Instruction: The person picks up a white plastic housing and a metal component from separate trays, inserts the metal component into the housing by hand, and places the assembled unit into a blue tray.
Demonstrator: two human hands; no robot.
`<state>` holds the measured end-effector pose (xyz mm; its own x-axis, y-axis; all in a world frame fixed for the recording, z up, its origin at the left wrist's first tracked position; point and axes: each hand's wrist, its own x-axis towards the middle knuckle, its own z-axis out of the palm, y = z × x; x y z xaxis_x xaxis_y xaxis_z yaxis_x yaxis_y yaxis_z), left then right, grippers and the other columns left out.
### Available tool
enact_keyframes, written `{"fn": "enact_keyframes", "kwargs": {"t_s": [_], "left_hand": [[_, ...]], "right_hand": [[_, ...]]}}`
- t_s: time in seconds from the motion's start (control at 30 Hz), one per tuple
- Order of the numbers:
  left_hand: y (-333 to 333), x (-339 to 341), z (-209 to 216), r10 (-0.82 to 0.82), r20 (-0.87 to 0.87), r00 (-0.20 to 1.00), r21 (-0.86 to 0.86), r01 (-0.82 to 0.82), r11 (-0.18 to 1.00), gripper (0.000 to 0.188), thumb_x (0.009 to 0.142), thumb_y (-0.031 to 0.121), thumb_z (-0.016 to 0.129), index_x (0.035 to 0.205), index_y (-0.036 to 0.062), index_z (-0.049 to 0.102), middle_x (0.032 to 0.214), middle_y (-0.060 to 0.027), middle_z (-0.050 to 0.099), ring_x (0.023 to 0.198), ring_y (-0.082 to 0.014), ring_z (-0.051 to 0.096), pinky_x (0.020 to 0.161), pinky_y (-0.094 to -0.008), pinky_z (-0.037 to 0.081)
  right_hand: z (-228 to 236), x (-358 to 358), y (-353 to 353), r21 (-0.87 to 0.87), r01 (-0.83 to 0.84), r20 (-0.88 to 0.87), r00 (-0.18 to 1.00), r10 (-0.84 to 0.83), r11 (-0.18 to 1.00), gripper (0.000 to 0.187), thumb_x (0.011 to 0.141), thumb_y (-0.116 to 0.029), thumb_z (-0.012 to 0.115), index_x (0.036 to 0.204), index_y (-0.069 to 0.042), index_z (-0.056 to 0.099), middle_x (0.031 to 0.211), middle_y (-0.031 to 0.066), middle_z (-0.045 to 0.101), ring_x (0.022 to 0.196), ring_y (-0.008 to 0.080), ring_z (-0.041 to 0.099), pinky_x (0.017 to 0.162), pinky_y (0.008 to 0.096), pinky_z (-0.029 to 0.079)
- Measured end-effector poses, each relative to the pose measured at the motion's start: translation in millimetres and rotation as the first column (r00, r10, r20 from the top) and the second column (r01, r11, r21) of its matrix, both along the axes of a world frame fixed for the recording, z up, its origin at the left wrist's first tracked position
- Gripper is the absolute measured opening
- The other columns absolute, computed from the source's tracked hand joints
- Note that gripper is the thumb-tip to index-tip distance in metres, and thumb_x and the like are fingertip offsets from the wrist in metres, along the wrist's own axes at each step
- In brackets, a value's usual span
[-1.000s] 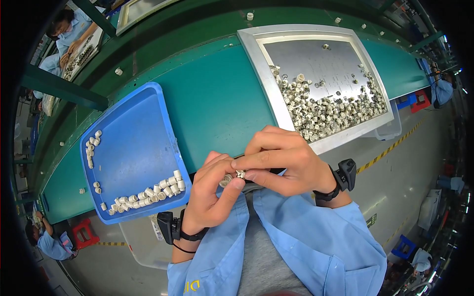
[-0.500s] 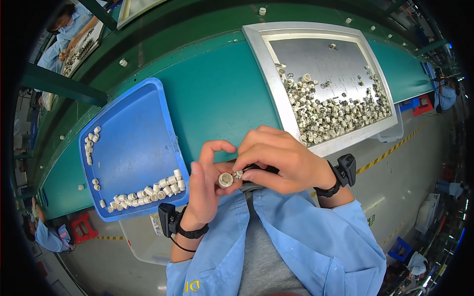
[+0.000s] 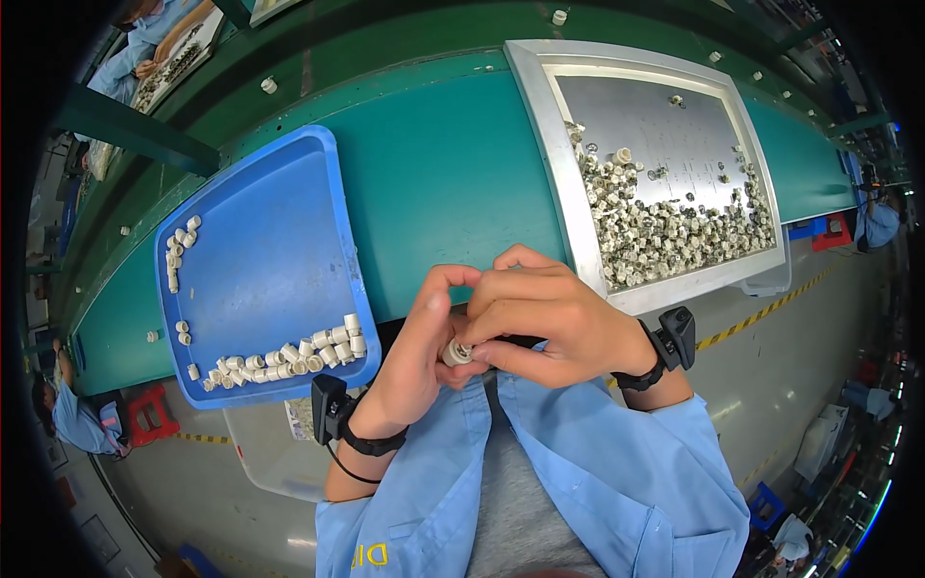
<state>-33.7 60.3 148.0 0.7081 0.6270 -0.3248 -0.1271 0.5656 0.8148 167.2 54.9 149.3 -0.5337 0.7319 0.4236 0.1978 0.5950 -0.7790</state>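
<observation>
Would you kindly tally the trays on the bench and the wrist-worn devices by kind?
Blue plastic tray: 1
Metal tray: 1
Black wrist devices: 2, one by the left hand, one by the right hand
Total: 4
Both hands pinch one small pale part.

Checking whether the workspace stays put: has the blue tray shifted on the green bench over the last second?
No. The blue tray lies the same way beside the metal tray; only the camera view moved slightly.

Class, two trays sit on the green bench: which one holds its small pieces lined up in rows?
The blue tray on the left; the metal tray's pieces lie heaped loosely.
</observation>
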Motion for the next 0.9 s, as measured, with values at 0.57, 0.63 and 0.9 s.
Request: {"fn": "enact_keyframes", "kwargs": {"t_s": [0.57,0.63,0.9], "left_hand": [[-3,3,-25,0.108,0.106,0.989,-0.248,-0.079,0.965,0.053,0.102,0.052,0.035,0.129,0.0072,0.042,0.093,-0.0061,0.057,0.065,-0.0107,0.045,0.054,-0.0250,0.035],[-6,15,-20,0.215,0.067,0.974,-0.173,-0.201,0.964,0.051,0.104,0.047,0.032,0.134,0.0067,0.042,0.095,-0.0042,0.055,0.073,-0.0105,0.047,0.064,-0.0256,0.037],[-30,19,-29,0.249,0.076,0.966,-0.177,-0.233,0.956,0.051,0.105,0.041,0.033,0.137,0.0030,0.043,0.100,-0.0032,0.055,0.089,-0.0133,0.051,0.081,-0.0299,0.041]], "right_hand": [[-15,-7,-12,0.026,0.195,0.042,0.980,-0.196,0.981,0.017,0.072,-0.009,0.074,0.089,-0.006,0.069,0.097,0.0049,0.066,0.084,0.0208,0.062,0.084,0.0359,0.040],[-14,-8,-14,0.080,0.252,0.063,0.964,-0.257,0.964,0.020,0.071,-0.011,0.074,0.089,-0.006,0.069,0.101,0.0053,0.066,0.086,0.0216,0.062,0.085,0.0367,0.040],[-29,-12,-37,0.374,0.304,0.295,0.857,-0.423,0.876,0.029,0.069,-0.018,0.074,0.095,-0.009,0.067,0.113,0.0056,0.063,0.099,0.0221,0.060,0.089,0.0440,0.041]]}}
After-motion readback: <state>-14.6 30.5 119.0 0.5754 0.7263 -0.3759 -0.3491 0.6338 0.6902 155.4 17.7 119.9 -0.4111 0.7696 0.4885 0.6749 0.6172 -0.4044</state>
